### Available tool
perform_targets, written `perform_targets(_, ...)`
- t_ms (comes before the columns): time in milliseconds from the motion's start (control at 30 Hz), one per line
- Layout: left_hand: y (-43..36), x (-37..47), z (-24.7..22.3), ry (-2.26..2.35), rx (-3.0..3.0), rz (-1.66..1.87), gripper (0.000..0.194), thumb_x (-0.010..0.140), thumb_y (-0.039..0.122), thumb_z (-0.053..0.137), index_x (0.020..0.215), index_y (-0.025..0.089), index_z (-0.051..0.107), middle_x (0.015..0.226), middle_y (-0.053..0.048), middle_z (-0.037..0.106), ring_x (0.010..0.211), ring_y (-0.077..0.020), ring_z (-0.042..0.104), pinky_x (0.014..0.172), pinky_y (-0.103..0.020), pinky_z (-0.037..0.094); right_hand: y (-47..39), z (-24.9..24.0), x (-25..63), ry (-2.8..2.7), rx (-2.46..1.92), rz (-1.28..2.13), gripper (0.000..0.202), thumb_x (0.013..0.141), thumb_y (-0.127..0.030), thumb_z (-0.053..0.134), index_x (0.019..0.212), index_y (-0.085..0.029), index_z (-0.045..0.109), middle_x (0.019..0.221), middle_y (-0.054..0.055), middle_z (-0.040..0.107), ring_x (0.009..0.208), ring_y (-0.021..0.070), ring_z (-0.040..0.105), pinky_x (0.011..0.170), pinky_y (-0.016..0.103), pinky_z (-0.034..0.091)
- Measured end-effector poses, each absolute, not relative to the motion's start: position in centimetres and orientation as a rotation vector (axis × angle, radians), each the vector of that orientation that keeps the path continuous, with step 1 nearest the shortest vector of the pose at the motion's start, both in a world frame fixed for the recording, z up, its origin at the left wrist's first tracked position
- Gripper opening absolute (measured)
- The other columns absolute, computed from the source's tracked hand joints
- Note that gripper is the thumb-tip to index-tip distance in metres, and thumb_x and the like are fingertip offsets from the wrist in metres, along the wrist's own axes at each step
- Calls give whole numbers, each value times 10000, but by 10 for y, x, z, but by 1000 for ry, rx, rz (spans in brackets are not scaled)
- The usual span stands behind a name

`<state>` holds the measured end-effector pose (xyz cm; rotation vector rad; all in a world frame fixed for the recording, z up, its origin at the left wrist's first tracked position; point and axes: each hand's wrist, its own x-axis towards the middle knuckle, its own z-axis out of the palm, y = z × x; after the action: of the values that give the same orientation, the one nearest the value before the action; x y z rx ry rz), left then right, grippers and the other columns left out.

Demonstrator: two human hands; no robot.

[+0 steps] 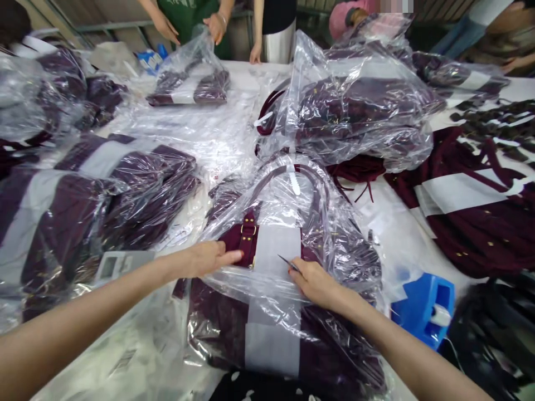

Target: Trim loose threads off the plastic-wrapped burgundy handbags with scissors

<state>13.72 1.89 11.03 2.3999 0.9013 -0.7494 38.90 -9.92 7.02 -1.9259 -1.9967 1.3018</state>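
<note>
A maroon handbag (pixel 217 328) with a pale paper band (pixel 273 245) lies in front of me, partly inside a clear plastic bag (pixel 267 284). Its looped handles stand under the plastic, with a white tag (pixel 295 182) on them. My left hand (pixel 213 257) rests at the plastic's edge beside the buckled strap, fingers extended, apparently holding nothing. On the right of the band, my right hand (pixel 313 278) is closed on a small pointed metal tool (pixel 288 262), its tip directed left over the band.
Plastic-wrapped maroon bags (pixel 67 217) lie at left, and another (pixel 351 106) lies beyond. A blue tape dispenser (pixel 426 312) is at right, near unwrapped maroon bags (pixel 472 211). A grey device (pixel 121 266) sits by my left forearm. People (pixel 190 22) stand across the table.
</note>
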Motion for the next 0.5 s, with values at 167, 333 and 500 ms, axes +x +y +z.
perform_targets(167, 29, 146, 78, 1536, 2463, -568, 301, 827, 281, 433, 1064, 118, 521, 985, -144, 594, 867, -251, 587, 688, -322, 436, -73, 52, 372, -1983, -1878, 735, 196, 892, -193, 348, 887, -152, 539, 875, 96, 608, 817, 188, 548, 726, 286, 381)
perform_targets(333, 45, 180, 77, 1262, 2530, -376, 240, 780, 186, 453, 968, 134, 593, 947, -71, 635, 920, -210, 568, 783, -334, 405, -33, 43, 381, -2128, -2006, 455, 203, 899, -199, 351, 974, -149, 533, 954, 109, 627, 941, 224, 548, 864, 352, 342)
perform_targets(500, 59, 174, 82, 1197, 2169, -365, 333, 661, 137, 562, 992, 152, 598, 861, -6, 668, 785, -162, 586, 722, -265, 428, -34, 49, 398, -2159, -2184, 426, 231, 920, -245, 311, 940, -158, 524, 836, 97, 652, 800, 221, 592, 753, 331, 369)
